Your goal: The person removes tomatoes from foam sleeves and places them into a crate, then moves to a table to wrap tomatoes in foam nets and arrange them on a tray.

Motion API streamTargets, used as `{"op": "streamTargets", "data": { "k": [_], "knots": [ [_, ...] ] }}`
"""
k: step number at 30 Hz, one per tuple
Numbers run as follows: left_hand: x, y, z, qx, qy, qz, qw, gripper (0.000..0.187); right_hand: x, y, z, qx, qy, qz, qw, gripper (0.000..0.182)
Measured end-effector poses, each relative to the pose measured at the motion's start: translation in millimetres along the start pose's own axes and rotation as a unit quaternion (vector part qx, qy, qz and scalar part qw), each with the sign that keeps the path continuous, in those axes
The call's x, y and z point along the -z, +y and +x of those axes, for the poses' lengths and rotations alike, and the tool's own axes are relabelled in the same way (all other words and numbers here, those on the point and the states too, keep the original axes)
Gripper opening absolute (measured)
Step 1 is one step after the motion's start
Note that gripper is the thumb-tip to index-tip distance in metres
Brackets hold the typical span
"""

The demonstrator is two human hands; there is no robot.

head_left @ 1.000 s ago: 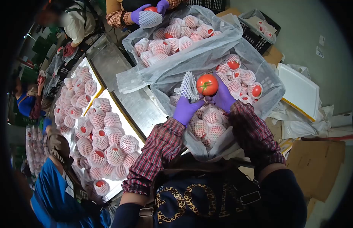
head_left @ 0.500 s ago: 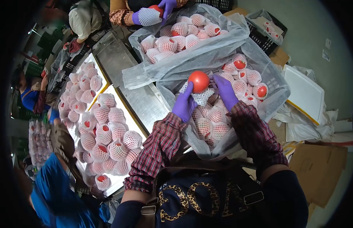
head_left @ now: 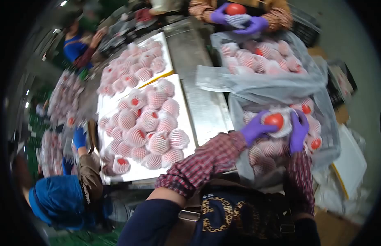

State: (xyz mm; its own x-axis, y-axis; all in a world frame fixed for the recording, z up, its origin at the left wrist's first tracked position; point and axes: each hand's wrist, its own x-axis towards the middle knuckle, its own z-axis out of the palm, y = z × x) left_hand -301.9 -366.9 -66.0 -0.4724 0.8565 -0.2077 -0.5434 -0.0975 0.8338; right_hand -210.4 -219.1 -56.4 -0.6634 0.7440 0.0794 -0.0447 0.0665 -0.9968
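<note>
A smooth red tomato [head_left: 274,120] sits partly inside a white foam net sleeve [head_left: 285,128], its red face showing. My left hand [head_left: 256,128] in a purple glove is closed around the tomato's left side. On the other side, my purple-gloved right hand [head_left: 299,130] grips the foam net sleeve, fingers bent over its edge. Both hands are over a lined crate [head_left: 336,141] with several net-sleeved tomatoes [head_left: 315,126] in it.
Left of the metal table strip [head_left: 211,110], white trays [head_left: 184,86] carry many sleeved tomatoes. A second lined crate [head_left: 321,67] stands behind mine. Across from me, a co-worker's purple-gloved hands [head_left: 252,25] hold a tomato. A person in blue [head_left: 59,199] is at lower left.
The foam net sleeve, earlier bunched beneath the tomato, now surrounds much of it. My right hand has come onto the sleeve. The camera view has turned left, shifting everything rightward.
</note>
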Motion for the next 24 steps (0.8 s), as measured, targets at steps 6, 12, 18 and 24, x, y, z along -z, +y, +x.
{"op": "streamTargets", "data": {
  "k": [6,12,18,24],
  "knots": [
    [66.3,8.2,32.0,-0.266,0.261,0.195,0.907,0.050,-24.1,-7.1,-21.1,0.120,-0.100,-0.049,0.986,0.030],
    [228.7,177.9,-41.9,-0.376,0.298,-0.251,0.841,0.041,-9.8,47.5,-13.0,-0.037,-0.271,-0.243,0.931,0.028],
    [515.0,233.8,-89.9,-0.310,0.407,0.127,0.850,0.051,-11.6,94.1,-30.6,0.116,-0.397,-0.446,0.794,0.055],
    [508.7,269.9,-83.4,-0.303,0.429,-0.113,0.844,0.055,-7.7,104.8,-1.2,0.019,-0.437,-0.438,0.785,0.066]
  ]
}}
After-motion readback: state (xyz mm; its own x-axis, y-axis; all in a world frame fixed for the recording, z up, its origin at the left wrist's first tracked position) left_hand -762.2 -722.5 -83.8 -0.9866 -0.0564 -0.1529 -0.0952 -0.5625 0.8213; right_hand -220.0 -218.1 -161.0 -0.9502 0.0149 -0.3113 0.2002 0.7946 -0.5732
